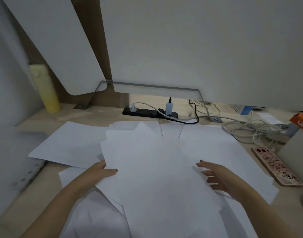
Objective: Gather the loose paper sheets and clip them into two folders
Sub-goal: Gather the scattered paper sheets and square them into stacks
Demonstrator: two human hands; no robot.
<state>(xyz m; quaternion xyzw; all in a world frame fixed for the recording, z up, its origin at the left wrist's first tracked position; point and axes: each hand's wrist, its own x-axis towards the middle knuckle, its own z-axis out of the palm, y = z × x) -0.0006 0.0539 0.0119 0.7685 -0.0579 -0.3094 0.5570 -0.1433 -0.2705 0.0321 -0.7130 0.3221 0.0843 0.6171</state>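
Loose paper sheets [147, 152]: white, overlapping in a fan across the middle of the bench [82, 115]. My left hand [101, 170]: thumb on top, other fingers hidden beneath, pinching the left edge of the upper sheets. My right hand [217, 179]: fingers spread and relaxed over the sheets' right side, gripping nothing. Pink-cased phone [276, 166]: just right of the paper. Black power strip [150, 113], yellow bottle [47, 88]: at the back.

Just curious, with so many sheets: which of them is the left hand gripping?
The fanned middle stack: the left hand pinches its left edge, thumb on top. The far-left sheet lies flat, untouched.
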